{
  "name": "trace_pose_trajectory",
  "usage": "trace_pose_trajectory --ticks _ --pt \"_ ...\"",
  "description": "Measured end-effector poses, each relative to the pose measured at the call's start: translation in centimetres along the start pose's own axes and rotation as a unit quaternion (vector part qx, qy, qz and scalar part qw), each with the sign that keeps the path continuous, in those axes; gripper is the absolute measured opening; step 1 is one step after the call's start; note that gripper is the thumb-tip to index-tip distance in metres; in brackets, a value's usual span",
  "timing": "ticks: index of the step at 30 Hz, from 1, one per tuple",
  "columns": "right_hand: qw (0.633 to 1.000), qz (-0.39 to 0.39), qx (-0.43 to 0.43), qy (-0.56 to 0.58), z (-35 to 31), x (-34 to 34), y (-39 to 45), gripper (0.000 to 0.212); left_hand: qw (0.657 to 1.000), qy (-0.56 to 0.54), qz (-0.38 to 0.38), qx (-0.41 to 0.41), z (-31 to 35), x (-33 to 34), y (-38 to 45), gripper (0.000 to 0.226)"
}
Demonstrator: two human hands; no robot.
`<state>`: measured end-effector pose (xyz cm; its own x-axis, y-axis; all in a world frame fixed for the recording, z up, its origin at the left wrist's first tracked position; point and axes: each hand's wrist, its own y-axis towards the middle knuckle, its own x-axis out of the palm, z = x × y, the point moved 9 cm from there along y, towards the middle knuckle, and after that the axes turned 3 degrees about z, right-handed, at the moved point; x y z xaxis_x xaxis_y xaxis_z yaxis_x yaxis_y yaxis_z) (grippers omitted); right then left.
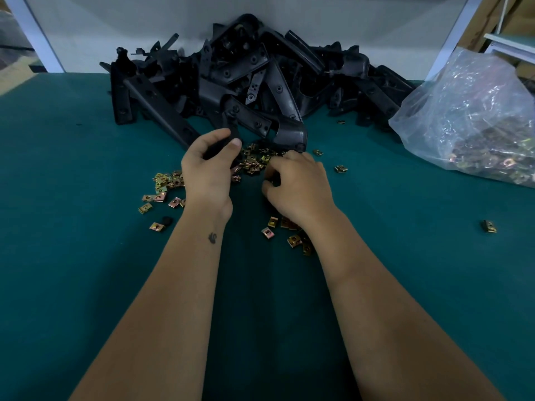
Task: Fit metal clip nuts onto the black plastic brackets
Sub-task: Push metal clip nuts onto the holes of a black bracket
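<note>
Left hand (208, 166) grips black bracket (223, 146); right hand (298, 186) among clip nuts (254, 160) (fingers curled).

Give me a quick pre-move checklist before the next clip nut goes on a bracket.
1. Bracket in hand: ok. The left hand grips a black bracket.
2. Clip nut in hand: cannot tell. The right hand is curled over the loose clip nuts; something dark shows in its grip, but no nut is visible.
3. Nut supply within reach: ok. Nuts lie scattered on the green table around both hands.
4. Bracket supply: ok. The bracket pile sits behind the hands.
5. Spare nuts: ok. The plastic bag at right holds more.
</note>
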<state>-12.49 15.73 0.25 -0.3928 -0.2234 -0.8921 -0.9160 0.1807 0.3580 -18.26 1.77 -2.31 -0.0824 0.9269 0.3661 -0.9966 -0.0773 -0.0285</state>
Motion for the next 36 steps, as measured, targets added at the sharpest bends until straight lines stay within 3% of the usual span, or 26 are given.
trace_pose_trajectory --ticks 4,6,7,12,17,20,26,30,36 --pt "0.998 0.032 0.000 0.048 0.0 -0.4 0.0 0.011 0.997 -0.064 -0.033 -0.031 -0.2 0.8 -0.3 0.012" --pt "0.983 0.079 0.038 0.162 0.7 -1.5 0.0 0.002 0.993 -0.100 -0.049 -0.047 -0.3 1.3 -0.5 0.011" --pt "0.966 0.093 0.069 0.232 1.3 -1.8 -0.1 0.006 0.991 -0.113 -0.054 -0.054 -0.4 1.4 -0.6 0.011" --pt "0.843 0.097 0.171 0.502 3.0 -1.5 -0.2 0.020 0.982 -0.127 -0.095 -0.101 -1.0 2.3 -1.2 0.017" --pt "0.654 0.066 0.204 0.726 2.5 -0.7 -0.3 0.013 0.970 -0.151 -0.146 -0.126 -1.0 3.2 -1.9 0.028" --pt "0.601 0.049 0.209 0.770 2.2 -0.4 -0.3 0.013 0.963 -0.159 -0.177 -0.129 -0.9 3.7 -2.2 0.031" --pt "0.558 0.017 0.217 0.800 1.6 0.1 -0.3 0.012 0.943 -0.181 -0.245 -0.133 -0.5 4.6 -2.9 0.041" --pt "0.561 0.014 0.214 0.800 1.4 0.0 -0.3 0.012 0.932 -0.188 -0.273 -0.147 -0.6 5.1 -3.1 0.050" --pt "0.578 0.028 0.220 0.785 1.8 -0.1 -0.4 0.009 0.936 -0.157 -0.280 -0.143 -0.7 5.2 -3.1 0.047"
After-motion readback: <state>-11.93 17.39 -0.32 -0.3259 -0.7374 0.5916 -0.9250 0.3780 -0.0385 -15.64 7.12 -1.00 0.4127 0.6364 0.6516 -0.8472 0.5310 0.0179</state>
